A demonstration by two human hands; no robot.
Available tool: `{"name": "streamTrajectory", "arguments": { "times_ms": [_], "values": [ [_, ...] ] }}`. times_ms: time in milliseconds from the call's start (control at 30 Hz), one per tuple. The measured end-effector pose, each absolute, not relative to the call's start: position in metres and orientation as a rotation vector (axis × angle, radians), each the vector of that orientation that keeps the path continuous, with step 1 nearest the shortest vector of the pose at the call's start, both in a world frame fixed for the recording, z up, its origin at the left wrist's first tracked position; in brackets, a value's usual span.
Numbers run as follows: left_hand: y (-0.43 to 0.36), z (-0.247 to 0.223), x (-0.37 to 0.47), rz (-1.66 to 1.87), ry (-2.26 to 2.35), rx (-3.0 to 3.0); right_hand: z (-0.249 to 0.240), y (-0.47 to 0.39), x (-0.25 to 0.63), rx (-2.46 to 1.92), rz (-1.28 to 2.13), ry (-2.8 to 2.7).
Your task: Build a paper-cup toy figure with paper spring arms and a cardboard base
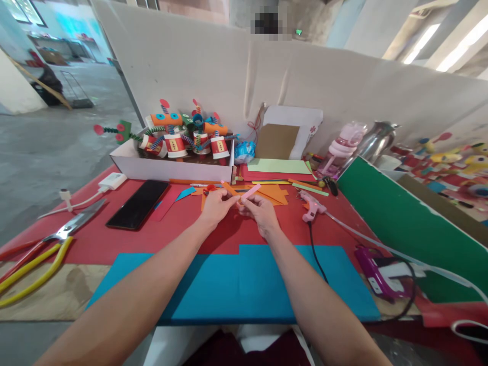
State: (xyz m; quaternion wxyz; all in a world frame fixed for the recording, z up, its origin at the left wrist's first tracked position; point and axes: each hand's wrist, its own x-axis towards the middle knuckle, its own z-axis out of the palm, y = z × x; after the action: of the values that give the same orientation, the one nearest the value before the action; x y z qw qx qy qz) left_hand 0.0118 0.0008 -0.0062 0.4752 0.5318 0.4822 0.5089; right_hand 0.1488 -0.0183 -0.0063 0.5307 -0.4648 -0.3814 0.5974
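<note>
My left hand is closed at the middle of the table, its fingertips pinching an orange paper strip. Close beside it, my right hand grips a pink paper strip that sticks up to the right. The two strips meet between my fingertips; whether they are joined there I cannot tell. Behind and under the hands lie orange paper pieces. A small red object shows just behind my left hand, partly hidden.
A white box of paper-cup figures stands at the back left. Shears and a phone lie left. To the right are a pink glue gun, a purple power strip and a green board. Blue sheets cover the front edge.
</note>
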Motion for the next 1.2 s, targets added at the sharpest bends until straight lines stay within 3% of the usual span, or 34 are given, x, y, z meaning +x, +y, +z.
{"name": "streamTrajectory", "arguments": {
  "times_ms": [267, 1200],
  "values": [
    [-0.0041, -0.0012, 0.0150, 1.223, 0.960, 1.204, -0.0065, -0.0179, 0.1465, -1.034, 1.369, -0.761],
    [-0.0040, -0.0070, 0.0162, 1.168, 0.957, 1.253, -0.0117, -0.0180, 0.1429, -1.034, 1.326, -0.829]
  ]
}}
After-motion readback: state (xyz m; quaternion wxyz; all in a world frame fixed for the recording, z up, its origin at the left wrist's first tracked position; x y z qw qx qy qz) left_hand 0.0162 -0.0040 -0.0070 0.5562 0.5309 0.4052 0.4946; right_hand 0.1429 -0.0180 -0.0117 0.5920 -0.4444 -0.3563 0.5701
